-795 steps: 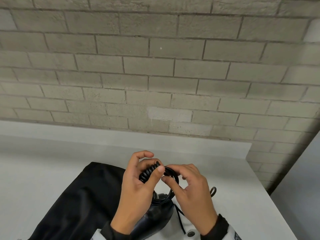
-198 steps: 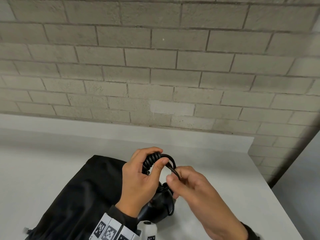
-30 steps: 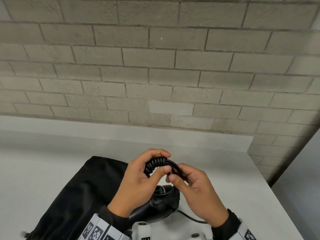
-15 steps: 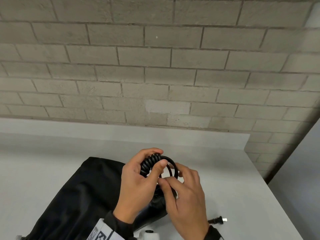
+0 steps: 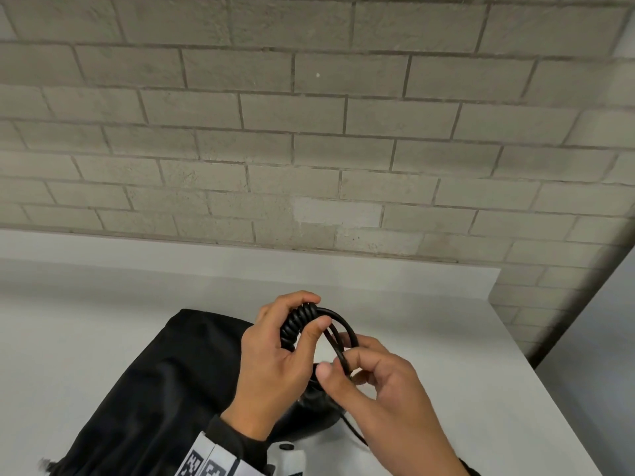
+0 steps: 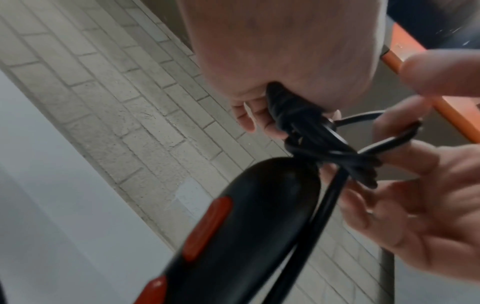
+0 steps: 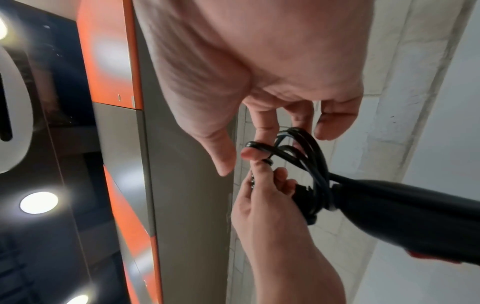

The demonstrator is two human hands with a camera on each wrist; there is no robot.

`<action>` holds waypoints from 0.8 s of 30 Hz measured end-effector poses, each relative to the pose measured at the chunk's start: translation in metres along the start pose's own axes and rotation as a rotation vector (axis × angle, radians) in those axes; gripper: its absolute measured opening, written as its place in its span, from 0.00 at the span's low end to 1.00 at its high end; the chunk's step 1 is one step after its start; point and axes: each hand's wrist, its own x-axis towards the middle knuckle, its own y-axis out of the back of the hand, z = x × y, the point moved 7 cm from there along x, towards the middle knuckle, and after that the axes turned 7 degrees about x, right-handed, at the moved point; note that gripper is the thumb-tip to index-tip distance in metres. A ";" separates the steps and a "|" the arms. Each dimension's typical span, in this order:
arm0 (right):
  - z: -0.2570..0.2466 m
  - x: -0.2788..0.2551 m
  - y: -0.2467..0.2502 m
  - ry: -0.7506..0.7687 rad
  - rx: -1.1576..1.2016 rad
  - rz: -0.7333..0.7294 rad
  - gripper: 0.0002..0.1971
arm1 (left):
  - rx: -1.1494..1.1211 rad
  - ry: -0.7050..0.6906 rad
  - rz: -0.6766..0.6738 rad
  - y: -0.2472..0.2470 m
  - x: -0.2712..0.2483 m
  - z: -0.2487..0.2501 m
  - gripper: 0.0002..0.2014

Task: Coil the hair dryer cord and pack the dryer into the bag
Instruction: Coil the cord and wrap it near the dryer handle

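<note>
Low in the middle of the head view, the left hand (image 5: 275, 365) grips the wound cord (image 5: 297, 324) between thumb and curled fingers, probably so the finished turns cannot spring open. Just right of it, the right hand (image 5: 381, 389) pinches a loose loop, probably to lay the next turn. The hair dryer (image 6: 246, 226), glossy black with red buttons, hangs under the hands. The black bag (image 5: 154, 389) lies flat on the bench (image 5: 86, 321), lower left.
</note>
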 end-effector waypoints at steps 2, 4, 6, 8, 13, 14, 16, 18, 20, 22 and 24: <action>0.000 -0.005 0.005 0.004 -0.072 0.047 0.09 | 0.010 -0.016 0.006 0.001 0.002 0.000 0.14; -0.001 -0.011 0.015 0.082 -0.242 0.168 0.05 | 0.026 -0.030 0.016 0.002 0.005 -0.001 0.14; -0.005 -0.014 0.016 0.171 -0.326 0.209 0.03 | 0.035 -0.047 0.028 0.003 0.007 -0.001 0.13; -0.003 -0.013 0.012 0.140 -0.200 0.156 0.03 | 0.044 -0.062 0.042 0.004 0.008 -0.002 0.12; 0.009 -0.009 0.007 -0.074 0.455 0.059 0.09 | 0.057 -0.073 0.078 0.004 0.010 -0.001 0.12; 0.013 -0.009 0.004 -0.161 0.651 0.037 0.10 | 0.054 -0.072 0.085 0.004 0.010 -0.001 0.12; 0.021 -0.012 0.000 -0.288 0.893 0.003 0.11 | 0.045 -0.077 0.091 0.004 0.009 -0.001 0.12; 0.026 -0.014 -0.002 -0.296 0.900 -0.095 0.15 | 0.029 -0.079 0.101 0.005 0.008 -0.002 0.12; 0.031 -0.015 -0.004 -0.194 0.746 -0.226 0.18 | 0.015 -0.065 0.132 0.007 0.009 -0.004 0.12; 0.038 -0.019 -0.005 -0.059 0.529 -0.290 0.16 | 0.011 -0.051 0.156 0.010 0.011 -0.008 0.12; 0.051 -0.021 -0.004 0.008 0.364 -0.281 0.15 | 0.012 -0.071 0.140 0.011 0.012 -0.007 0.12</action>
